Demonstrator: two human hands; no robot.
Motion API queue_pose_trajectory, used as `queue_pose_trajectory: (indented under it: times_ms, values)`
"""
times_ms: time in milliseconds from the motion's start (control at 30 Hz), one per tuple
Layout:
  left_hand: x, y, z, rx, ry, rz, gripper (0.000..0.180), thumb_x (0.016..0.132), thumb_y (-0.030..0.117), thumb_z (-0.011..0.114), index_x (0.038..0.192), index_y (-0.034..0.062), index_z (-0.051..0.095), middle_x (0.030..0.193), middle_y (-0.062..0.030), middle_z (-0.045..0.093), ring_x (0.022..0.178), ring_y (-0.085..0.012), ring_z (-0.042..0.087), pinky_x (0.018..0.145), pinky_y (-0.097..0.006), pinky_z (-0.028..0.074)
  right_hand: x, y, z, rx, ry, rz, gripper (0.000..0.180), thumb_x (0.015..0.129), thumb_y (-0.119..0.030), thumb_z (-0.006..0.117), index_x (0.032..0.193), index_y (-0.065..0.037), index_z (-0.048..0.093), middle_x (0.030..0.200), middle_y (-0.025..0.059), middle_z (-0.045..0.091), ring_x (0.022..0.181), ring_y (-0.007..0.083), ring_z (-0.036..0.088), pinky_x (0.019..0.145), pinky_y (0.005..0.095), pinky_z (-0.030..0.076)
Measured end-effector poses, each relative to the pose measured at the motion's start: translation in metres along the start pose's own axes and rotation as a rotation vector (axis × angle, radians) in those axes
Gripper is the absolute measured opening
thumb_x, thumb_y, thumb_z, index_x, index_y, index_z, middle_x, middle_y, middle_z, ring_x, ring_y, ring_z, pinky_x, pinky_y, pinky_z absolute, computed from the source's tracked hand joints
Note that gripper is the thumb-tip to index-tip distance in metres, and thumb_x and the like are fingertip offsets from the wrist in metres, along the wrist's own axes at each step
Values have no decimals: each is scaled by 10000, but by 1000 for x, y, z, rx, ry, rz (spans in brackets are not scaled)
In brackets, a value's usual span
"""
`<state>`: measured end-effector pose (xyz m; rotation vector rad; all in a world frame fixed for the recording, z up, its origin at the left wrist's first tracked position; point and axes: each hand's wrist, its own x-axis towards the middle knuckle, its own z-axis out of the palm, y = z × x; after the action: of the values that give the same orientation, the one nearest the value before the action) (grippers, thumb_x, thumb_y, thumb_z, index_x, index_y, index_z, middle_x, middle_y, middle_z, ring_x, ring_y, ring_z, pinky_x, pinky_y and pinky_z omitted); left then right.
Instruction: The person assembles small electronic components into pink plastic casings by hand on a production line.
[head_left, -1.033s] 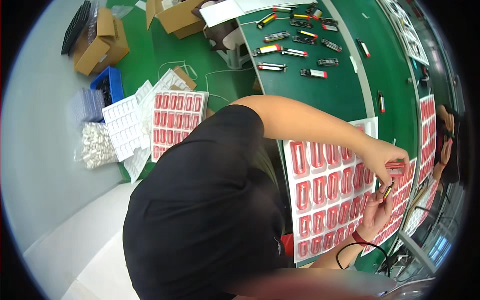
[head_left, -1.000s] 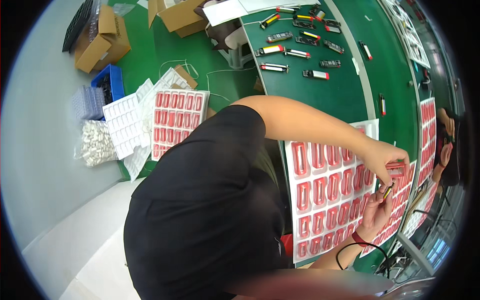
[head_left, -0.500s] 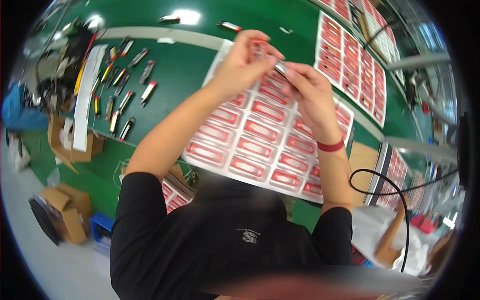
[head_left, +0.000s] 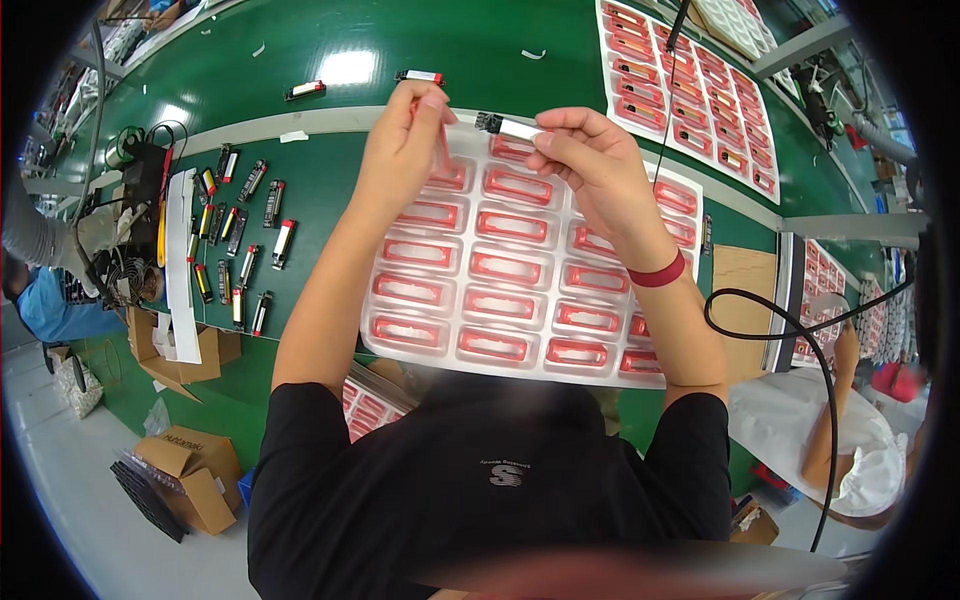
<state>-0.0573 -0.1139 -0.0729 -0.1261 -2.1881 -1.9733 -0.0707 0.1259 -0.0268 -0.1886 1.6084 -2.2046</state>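
**A:** Hands first: what does each hold?

**B:** The right hand pinches one black-and-white electronic module by its end, over the far part of the white blister tray. The left hand grips one red plastic frame, seen nearly edge-on, just left of the module.

**A:** Correct handling?

**B:** Judged from the pose, the operator should hold the module by its edges, keep fingers off its black end, and square it to the frame before pressing.

**A:** Quantities?

**B:** Front tray row: four red frames. Beyond the grey strip: two loose modules. Left on the bench: about sixteen; overlap prevents an exact count.
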Motion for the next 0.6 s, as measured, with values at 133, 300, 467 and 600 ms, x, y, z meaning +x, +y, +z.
queue_pose_trajectory:
  times_ms: [133,300,467,600]
  values:
    - [5,6,1,-147,74,2,358,1096,368,442,1144,52,604,931,-53,716,640,-59,496,553,-218,434,-5,5,1,35,-6,-49,188,943,-14,653,1128,22,656,993,115,717,900,193,716,827,313,573]
    - [-2,13,-3,-165,31,-186,411,1102,392,406,1160,42,611,1008,-96,719,700,-94,585,614,-239,500,-9,2,14,91,-52,-58,190,945,-11,657,1131,26,651,995,119,715,908,198,717,838,316,582]
    - [4,3,-1,-652,-56,-276,393,1109,322,378,1249,23,592,1184,-157,677,845,-180,664,775,-316,571,-4,1,11,27,12,-150,203,945,0,658,1145,33,641,1001,120,716,906,198,721,841,309,589]
    - [0,9,8,-746,-120,-253,387,1112,261,364,1318,-12,544,1285,-180,618,1023,-247,656,944,-397,549,-2,-2,8,-152,84,-277,213,948,-12,676,1151,44,641,1024,113,724,885,169,721,817,282,595]
